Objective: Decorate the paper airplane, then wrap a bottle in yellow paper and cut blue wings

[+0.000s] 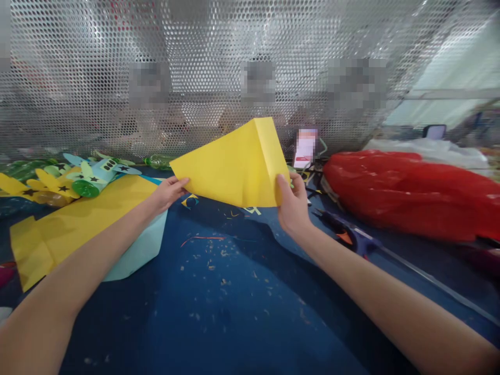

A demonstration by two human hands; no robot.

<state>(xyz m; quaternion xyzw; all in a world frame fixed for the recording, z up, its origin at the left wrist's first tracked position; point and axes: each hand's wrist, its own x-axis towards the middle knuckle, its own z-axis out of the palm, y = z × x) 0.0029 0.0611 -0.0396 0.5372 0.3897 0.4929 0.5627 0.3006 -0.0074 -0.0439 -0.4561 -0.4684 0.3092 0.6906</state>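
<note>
A piece of yellow paper (222, 172) hangs above the blue tabletop, held at both ends. It is narrow at the left and wide at the right, with a folded strip along the right edge. My left hand (169, 194) pinches its narrow lower left corner. At the lower right corner, my right hand (294, 203) grips the folded strip, thumb in front and fingers behind. More yellow paper (89, 213) lies under and beside my left forearm, with a pale blue sheet (142, 250) partly beneath it.
A glue gun (351, 234) with its cable lies right of my right hand, before a red plastic bag (410, 192). Paper-and-bottle crafts (97, 174) stand at the left. A phone (305, 149) leans upright at the back. Scraps dot the blue tabletop (234, 312); a perforated silvery sheet rises behind.
</note>
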